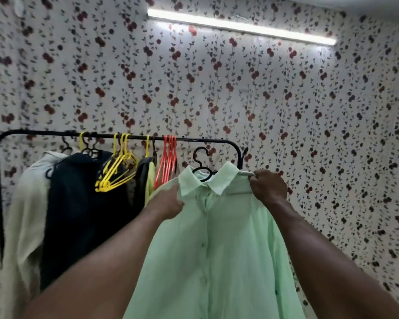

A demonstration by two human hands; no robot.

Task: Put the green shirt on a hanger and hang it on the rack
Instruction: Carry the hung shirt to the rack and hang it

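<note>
The right hand (268, 185), right of centre, is curled tight and pinches the shoulder of the green shirt (217, 238). The left hand (168, 203), mid-frame, grips the fabric just beside the collar, its fingertips hidden. The shirt already sits on a black hanger (200, 161), whose hook shows just below the right end of the rack (55, 132) rail, not over it. Dressing looks done; the hook must next be lifted onto the rail right of the orange hangers (168, 162).

The walls (240, 88) have white wallpaper with red and dark flowers on vines. A lit tube light (240, 26) is near the ceiling (366, 3).
</note>
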